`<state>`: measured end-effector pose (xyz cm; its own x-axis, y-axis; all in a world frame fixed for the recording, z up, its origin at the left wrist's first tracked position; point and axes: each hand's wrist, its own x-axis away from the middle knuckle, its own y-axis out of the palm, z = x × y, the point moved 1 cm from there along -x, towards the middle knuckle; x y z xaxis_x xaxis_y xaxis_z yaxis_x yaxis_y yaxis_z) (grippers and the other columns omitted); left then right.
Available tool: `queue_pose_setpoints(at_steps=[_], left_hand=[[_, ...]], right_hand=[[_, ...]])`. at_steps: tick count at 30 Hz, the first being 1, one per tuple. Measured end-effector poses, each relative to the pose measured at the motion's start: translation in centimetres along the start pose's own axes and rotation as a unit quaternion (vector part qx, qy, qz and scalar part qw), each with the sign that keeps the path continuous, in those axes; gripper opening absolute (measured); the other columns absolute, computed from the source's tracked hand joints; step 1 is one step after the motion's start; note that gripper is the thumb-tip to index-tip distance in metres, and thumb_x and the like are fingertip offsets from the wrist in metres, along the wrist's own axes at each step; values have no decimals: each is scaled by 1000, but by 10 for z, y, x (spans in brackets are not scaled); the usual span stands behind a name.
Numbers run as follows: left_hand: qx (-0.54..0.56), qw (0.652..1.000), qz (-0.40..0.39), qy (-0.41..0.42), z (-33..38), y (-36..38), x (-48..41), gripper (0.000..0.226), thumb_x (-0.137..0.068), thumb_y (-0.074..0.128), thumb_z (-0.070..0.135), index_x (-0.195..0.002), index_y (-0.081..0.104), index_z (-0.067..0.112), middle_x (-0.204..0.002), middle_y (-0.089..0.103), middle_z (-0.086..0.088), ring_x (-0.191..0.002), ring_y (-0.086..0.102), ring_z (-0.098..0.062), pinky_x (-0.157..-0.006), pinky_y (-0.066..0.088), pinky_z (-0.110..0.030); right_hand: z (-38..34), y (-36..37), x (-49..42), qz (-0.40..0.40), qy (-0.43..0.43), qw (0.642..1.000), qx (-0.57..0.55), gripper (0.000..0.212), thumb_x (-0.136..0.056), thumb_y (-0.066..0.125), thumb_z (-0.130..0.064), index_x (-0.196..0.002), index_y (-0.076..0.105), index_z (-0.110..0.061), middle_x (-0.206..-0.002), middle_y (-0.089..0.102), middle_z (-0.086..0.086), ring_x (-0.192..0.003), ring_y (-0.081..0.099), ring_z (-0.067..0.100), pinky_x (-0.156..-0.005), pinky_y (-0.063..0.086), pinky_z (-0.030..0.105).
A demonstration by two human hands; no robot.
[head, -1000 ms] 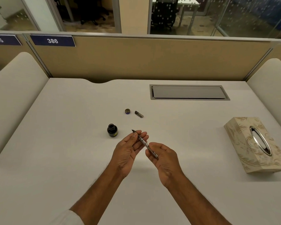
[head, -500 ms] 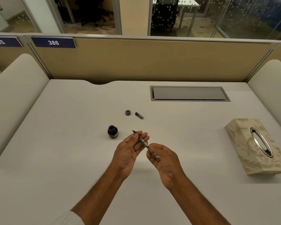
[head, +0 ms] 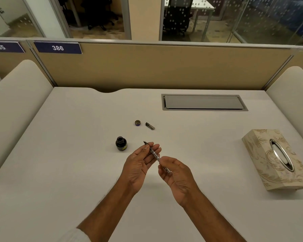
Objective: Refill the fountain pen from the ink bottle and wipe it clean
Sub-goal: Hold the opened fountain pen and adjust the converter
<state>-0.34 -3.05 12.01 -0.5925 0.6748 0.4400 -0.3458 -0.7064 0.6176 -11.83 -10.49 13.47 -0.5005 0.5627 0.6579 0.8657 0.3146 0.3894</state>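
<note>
Head view: both hands (head: 157, 165) pinching fountain pen (head: 155, 155) (nib twd bottle (head: 121, 143)).

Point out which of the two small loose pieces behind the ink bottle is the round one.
The bottle cap, left of the two; the pen cap beside it is a slim tube lying flat.

Bare forearms; white sleeve (head: 73, 235) on left arm.

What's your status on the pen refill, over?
Both hands, left hand and right hand, on the pen, nib toward ink bottle. Bottle open, cap off. Nothing between them.
</note>
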Motion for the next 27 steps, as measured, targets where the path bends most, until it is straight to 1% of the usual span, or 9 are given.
queue_pose_setpoints(at_steps=[2,4,7,11,15,19,21,23,27], left_hand=[[-3,1000,0,1,0,1,0,26,-104,49,11,-121,66,1,-119,75,-19,-112,73,-29,-94,60,-35],[-2,1000,1,2,1,1,0,26,-104,49,11,-121,66,0,-119,75,-20,-112,73,-30,-95,60,-36],[0,1000,1,1,2,2,-1,27,-104,49,11,-123,65,-1,-119,75,-20,-112,73,-30,-95,60,-37],[-9,1000,1,5,3,3,-1,27,-105,48,11,-122,65,0,-118,75,-19,-112,73,-29,-93,61,-36],[-4,1000,4,3,3,4,-2,27,-105,49,11,-122,66,0,-117,76,-19,-110,74,-30,-91,61,-36],[-9,1000,3,4,4,3,-3,27,-104,49,11,-122,66,0,-118,76,-19,-111,74,-29,-91,62,-35],[-10,1000,4,5,3,3,-3,26,-104,49,11,-122,66,0,-118,76,-19,-111,74,-30,-89,62,-34],[-9,1000,5,2,3,3,-4,26,-104,49,11,-122,66,1,-118,76,-19,-110,74,-30,-88,62,-34],[-13,1000,7,1,3,3,-4,27,-104,50,12,-122,66,0,-118,76,-19,-111,74,-29,-88,62,-34]], right_hand=[[0,0,0,0,16,1000,-5,16,-87,75,-9,-98,74,2,-86,73,16,-77,68,25,-70,61,30],[0,0,0,2,15,1000,7,14,-89,72,-6,-100,74,3,-86,73,18,-75,67,23,-67,61,28],[-2,2,0,-4,1,1000,8,13,-87,72,1,-99,74,1,-89,72,15,-78,66,23,-72,61,29],[-3,5,2,-17,21,1000,-2,16,-89,73,-11,-99,75,1,-85,73,16,-75,67,22,-66,60,27],[-3,5,0,-11,6,1000,0,14,-86,73,0,-99,74,0,-86,72,14,-78,66,23,-71,60,29],[-3,6,0,-21,27,999,-15,17,-88,75,-12,-100,75,1,-86,73,16,-76,68,23,-67,60,28],[-3,5,-2,-14,25,999,-18,12,-88,72,-4,-98,74,1,-87,72,17,-75,67,22,-66,60,27],[-2,5,-2,-12,16,1000,-20,11,-86,72,1,-97,74,1,-88,72,16,-78,67,23,-68,60,28],[-2,5,-2,-13,22,999,-29,15,-87,73,-6,-99,74,3,-84,73,15,-73,68,22,-65,60,28]])
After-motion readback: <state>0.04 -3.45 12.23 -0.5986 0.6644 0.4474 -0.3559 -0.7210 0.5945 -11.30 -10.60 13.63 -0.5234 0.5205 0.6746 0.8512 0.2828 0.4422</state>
